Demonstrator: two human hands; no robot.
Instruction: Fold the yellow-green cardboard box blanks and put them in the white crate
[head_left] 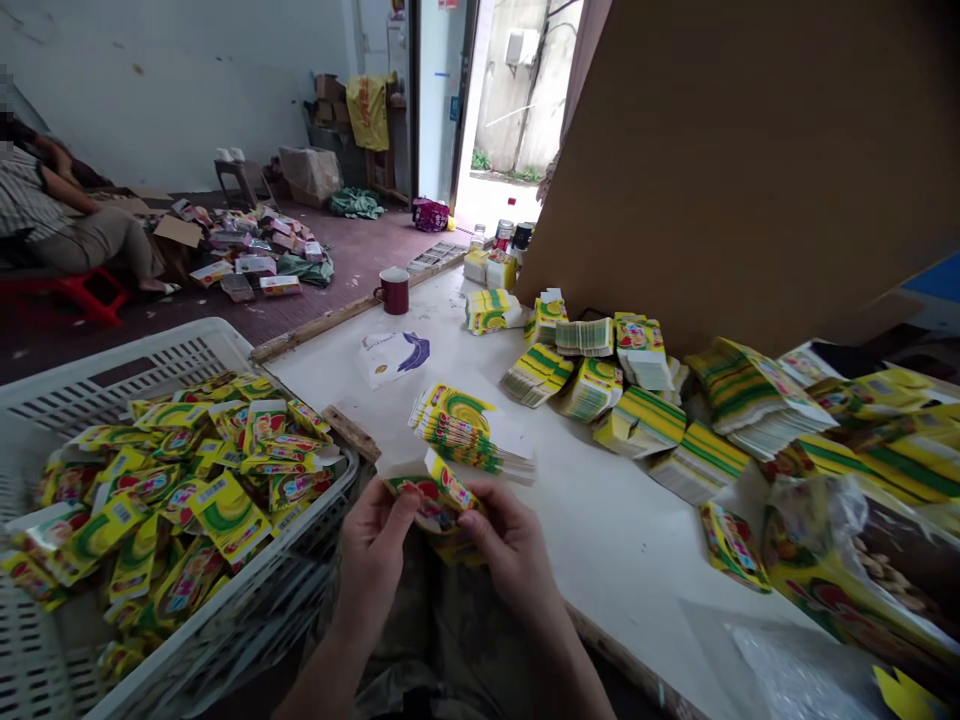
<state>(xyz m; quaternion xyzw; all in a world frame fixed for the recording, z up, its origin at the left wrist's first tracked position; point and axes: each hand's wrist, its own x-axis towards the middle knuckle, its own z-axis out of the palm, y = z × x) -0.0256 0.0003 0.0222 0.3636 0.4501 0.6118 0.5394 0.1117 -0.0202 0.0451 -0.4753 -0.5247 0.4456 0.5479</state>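
Observation:
A small yellow and red printed carton (431,498) is held between my two hands over the near edge of the table, with white flaps at its top end. My left hand (379,535) grips its left side, the thumb lying on the printed face. On the other side, my right hand (506,535) pinches it with the thumb near the right edge. Just beyond the hands lies a fanned stack of flat yellow cartons (461,425) on the white table (600,540). More yellow packaging shows beneath the held carton, partly hidden by the hands.
At left, a white plastic basket (217,340) holds many yellow cartons. Carton bundles (641,420) line the table's right side, near an open bag (825,570). A maroon mug (394,291) and a printed sheet (394,357) lie farther back. A seated person (67,215) is at far left.

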